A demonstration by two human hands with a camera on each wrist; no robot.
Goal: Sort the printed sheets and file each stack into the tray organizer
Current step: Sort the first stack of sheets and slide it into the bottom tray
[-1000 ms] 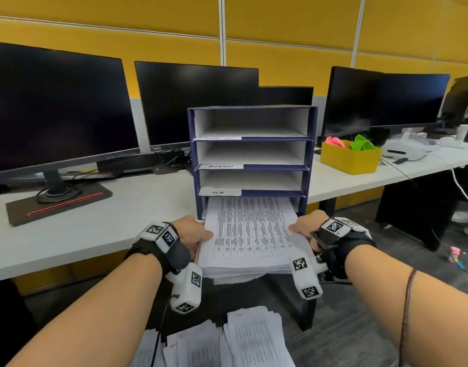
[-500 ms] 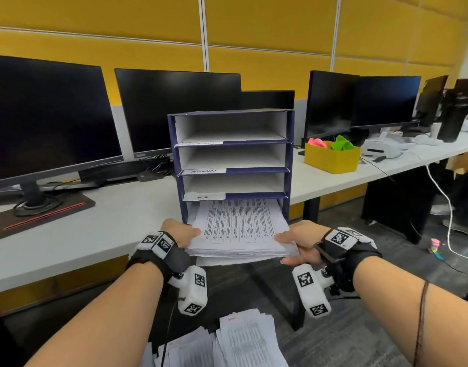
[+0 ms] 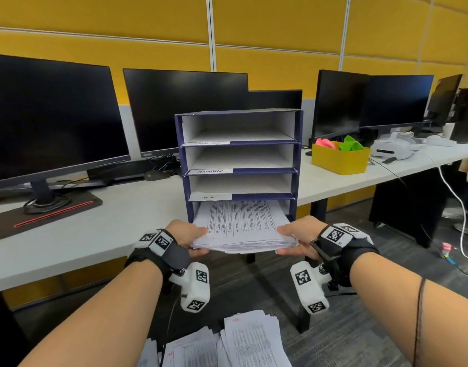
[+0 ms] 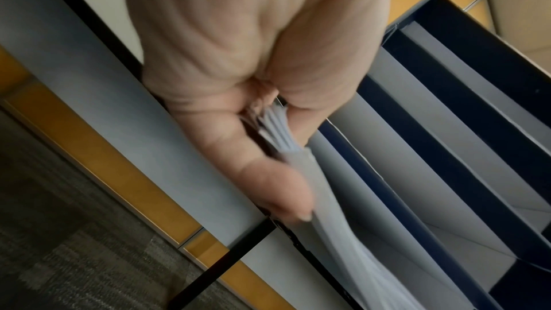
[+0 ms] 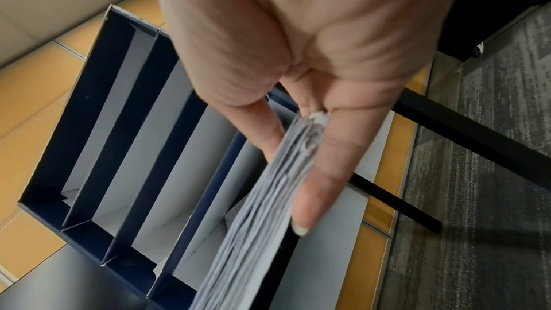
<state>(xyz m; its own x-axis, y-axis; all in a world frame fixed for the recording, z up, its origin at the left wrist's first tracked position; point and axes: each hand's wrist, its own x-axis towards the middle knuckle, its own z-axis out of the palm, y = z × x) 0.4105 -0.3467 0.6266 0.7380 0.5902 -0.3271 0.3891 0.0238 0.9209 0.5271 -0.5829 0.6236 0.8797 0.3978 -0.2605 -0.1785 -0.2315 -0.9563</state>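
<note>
Stack of printed sheets [image 3: 242, 226] pushed deeper into bottom slot of tray organizer [image 3: 297, 154] at desk [image 3: 100, 234] front edge than half second ago. Left hand [image 3: 186, 235], right hand [image 3: 299, 238] still pinching near corners, thumbs on top.

Stack of sheets [image 3: 240, 223] seemingly partway in tray organizer's [image 3: 297, 154] bottom slot.

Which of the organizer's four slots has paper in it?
The bottom slot, under the H.R label: the printed stack held by both hands enters it; the upper three show nothing.
</note>
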